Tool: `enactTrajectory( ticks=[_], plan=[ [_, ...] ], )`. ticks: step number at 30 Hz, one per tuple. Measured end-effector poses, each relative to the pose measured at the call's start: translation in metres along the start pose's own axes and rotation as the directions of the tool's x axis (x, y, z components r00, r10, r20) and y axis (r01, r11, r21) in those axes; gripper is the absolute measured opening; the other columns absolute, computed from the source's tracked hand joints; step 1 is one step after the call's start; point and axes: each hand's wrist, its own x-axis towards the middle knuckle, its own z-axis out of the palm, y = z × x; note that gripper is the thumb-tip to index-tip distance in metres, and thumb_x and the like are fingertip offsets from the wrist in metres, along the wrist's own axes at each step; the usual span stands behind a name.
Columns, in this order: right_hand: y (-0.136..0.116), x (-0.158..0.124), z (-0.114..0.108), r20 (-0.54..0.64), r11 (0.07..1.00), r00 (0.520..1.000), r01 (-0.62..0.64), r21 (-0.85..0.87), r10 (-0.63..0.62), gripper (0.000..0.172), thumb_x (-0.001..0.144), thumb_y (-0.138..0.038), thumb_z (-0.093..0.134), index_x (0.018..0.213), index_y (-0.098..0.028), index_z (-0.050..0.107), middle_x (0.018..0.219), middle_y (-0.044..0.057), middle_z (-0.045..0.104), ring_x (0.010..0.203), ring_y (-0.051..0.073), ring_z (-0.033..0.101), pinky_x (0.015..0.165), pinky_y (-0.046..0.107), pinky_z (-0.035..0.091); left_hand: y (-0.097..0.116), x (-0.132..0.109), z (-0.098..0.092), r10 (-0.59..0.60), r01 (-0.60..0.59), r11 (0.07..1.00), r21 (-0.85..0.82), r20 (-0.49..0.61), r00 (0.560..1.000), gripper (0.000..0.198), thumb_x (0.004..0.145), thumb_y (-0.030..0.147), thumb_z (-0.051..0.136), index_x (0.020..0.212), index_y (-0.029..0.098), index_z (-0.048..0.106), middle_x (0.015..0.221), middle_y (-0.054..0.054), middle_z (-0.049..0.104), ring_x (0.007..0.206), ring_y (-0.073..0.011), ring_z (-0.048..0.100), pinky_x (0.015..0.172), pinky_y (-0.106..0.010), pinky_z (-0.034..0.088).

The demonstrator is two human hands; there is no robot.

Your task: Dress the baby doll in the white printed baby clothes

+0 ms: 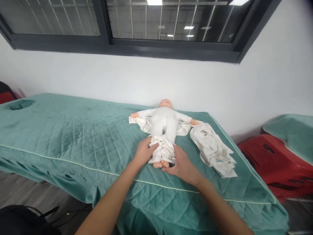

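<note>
A baby doll with a white body lies on its back, arms spread and head toward the wall. Bunched white baby pants surround its lower legs, and its bare feet stick out at the near end. My left hand grips the left side of the pants, thumb on top. On the other side my right hand is closed on their right edge, its thumb close to the feet; some fingertips are hidden. Under the doll's arms and back lies a spread white garment.
Several folded white baby clothes lie right of the doll. A green quilted cover drapes the bed, which has a face hole at far left. A red plastic chair stands right; a black bag sits lower left.
</note>
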Motion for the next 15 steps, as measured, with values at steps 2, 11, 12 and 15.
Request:
enactTrajectory(
  ticks=[2,11,12,15],
  plan=[
    [0.003,0.002,0.005,-0.037,0.998,0.999,0.035,-0.049,-0.037,0.069,0.069,-0.043,0.073,0.129,-0.021,0.046,0.117,0.010,0.059,0.118,0.032,0.052,0.103,0.050,0.038,0.006,-0.013,-0.007,-0.035,0.037,0.999,-0.018,0.071,0.997,0.026,0.089,0.038,0.052,0.094,0.016,0.064,0.085,-0.002,0.067,0.078,-0.0182,0.060,0.074,-0.029,0.047],
    [0.009,0.003,-0.001,0.033,0.998,0.997,0.065,0.009,-0.065,0.055,0.073,-0.041,0.069,0.121,-0.021,0.050,0.118,0.008,0.062,0.115,0.029,0.055,0.100,0.044,0.040,0.013,-0.068,-0.011,0.109,-0.123,0.990,0.063,0.180,0.978,0.082,0.066,0.045,0.082,0.138,0.026,0.047,0.132,-0.010,0.053,0.126,-0.0279,0.049,0.107,-0.041,0.041],
    [0.006,0.003,-0.004,0.048,0.999,0.998,0.050,0.014,-0.051,0.053,0.073,-0.041,0.069,0.119,-0.021,0.051,0.117,0.007,0.063,0.114,0.029,0.055,0.099,0.043,0.041,0.011,-0.068,-0.010,0.111,-0.128,0.988,0.091,0.172,0.979,0.078,0.069,0.043,0.080,0.138,0.027,0.047,0.131,-0.009,0.054,0.125,-0.0273,0.049,0.107,-0.041,0.041],
    [-0.006,0.005,-0.009,0.088,1.000,0.996,-0.010,0.002,0.010,0.042,0.076,-0.041,0.068,0.111,-0.021,0.055,0.111,0.007,0.066,0.109,0.029,0.058,0.092,0.041,0.044,0.010,-0.063,-0.011,0.107,-0.122,0.986,0.114,0.133,0.985,0.056,0.081,0.036,0.071,0.134,0.028,0.052,0.128,-0.008,0.057,0.123,-0.0249,0.052,0.107,-0.041,0.041]
  ],
)
